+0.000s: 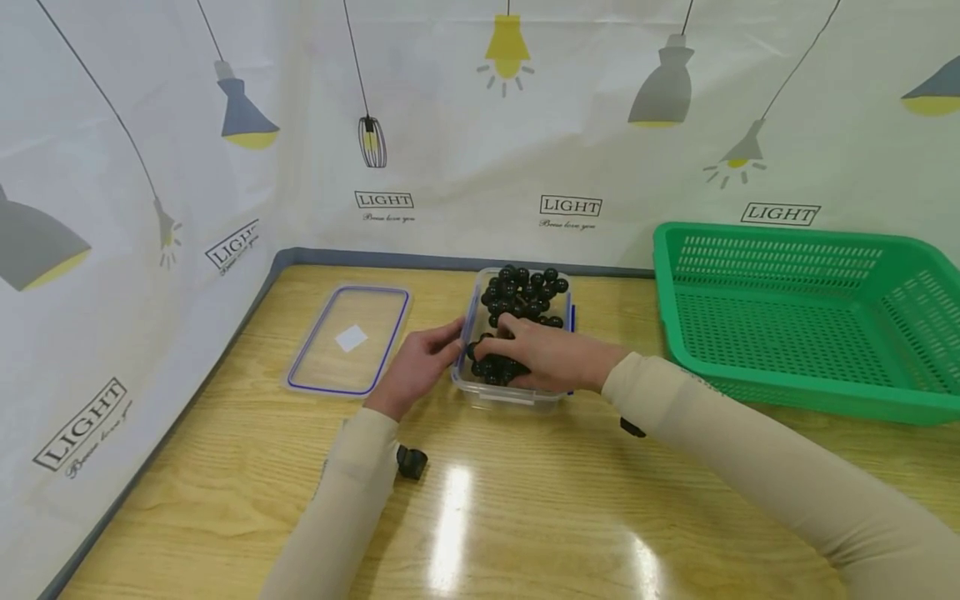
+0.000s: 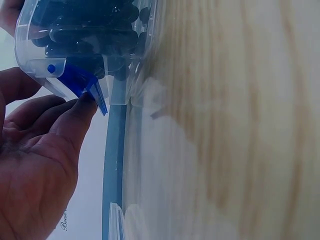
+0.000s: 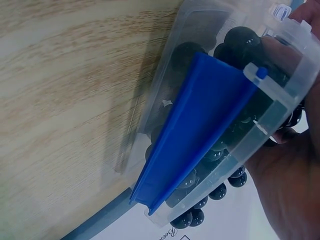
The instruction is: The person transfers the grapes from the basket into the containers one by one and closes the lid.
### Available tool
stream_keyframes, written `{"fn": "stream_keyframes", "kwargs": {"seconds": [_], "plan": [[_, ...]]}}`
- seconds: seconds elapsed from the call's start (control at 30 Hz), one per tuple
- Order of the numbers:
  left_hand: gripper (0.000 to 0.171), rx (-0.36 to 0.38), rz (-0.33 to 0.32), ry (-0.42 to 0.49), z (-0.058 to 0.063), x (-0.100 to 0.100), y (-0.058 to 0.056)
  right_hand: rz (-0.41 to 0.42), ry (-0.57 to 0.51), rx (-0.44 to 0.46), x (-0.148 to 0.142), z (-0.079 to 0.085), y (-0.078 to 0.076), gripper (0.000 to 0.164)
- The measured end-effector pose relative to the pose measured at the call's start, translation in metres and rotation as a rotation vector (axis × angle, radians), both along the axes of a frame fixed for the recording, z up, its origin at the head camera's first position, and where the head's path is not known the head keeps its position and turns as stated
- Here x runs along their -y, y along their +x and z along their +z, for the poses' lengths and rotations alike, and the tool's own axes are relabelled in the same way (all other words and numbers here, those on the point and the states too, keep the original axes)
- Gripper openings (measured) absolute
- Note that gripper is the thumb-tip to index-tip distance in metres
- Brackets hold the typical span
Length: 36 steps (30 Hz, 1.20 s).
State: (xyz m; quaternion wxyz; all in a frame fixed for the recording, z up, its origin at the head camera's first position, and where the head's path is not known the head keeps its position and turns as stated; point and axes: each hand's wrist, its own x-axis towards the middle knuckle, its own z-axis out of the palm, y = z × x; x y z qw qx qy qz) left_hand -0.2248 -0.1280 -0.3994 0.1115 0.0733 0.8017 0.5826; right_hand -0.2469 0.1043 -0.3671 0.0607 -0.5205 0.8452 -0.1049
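Observation:
A clear plastic food container (image 1: 517,396) with blue side latches stands uncovered on the table. Inside it lies a bunch of black grapes (image 1: 517,287) at the far end, and more black grapes (image 1: 491,368) fill the near end. My right hand (image 1: 558,354) reaches in from the right, its fingers bent down around the near bunch of grapes; its fingertips are partly hidden among them. On the left side my left hand (image 1: 420,367) rests against the container wall with loosely extended fingers. One fingertip touches the hanging blue latch (image 2: 82,85) in the left wrist view.
A clear lid (image 1: 322,358) with a blue seal and a white paper label lies flat to the left. To the right stands a large green basket (image 1: 675,333). A printed backdrop (image 1: 465,200) rises behind the wooden table (image 1: 525,517) and along its left side.

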Motion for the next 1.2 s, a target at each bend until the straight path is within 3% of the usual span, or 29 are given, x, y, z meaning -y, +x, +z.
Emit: {"fn": "stream_keyframes", "kwargs": {"seconds": [0.2, 0.5, 0.97, 1.2], "plan": [[0.047, 0.008, -0.009, -0.009, 0.011, -0.002, 0.005, -0.009, 0.008, 0.002, 0.000, -0.002, -0.001, 0.053], [0.046, -0.034, 0.000, 0.023, -0.006, 0.004, -0.001, 0.024, 0.001, 0.005, 0.000, -0.004, 0.000, 0.049], [0.046, -0.045, 0.005, 0.003, -0.008, 0.005, -0.001, 0.058, 0.007, 0.011, 0.004, -0.007, -0.002, 0.045], [0.046, -0.049, -0.002, -0.008, -0.010, 0.003, -0.002, 0.018, 0.022, 0.014, 0.002, -0.006, 0.002, 0.050]]}}
